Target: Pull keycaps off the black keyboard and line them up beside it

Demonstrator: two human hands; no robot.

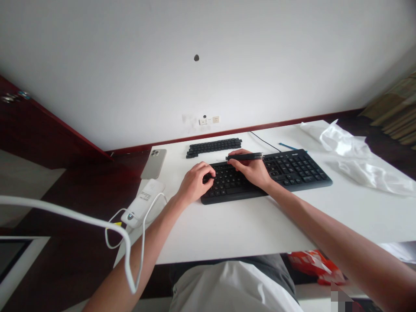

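Observation:
A black keyboard lies on the white table, slightly tilted in my view. Over its left end, my left hand is closed, thumb and fingertips curled together at the keys. A small dark piece may be between those fingertips, but I cannot make it out. Above the middle keys, my right hand grips a slim black tool with a thin wire-like tip pointing left. Several black keycaps are laid out in close rows behind the keyboard.
A phone and a white power bank with a looping white cable are at the left. Behind the keyboard lie its black cord and a blue stick. Crumpled clear plastic bags cover the right side.

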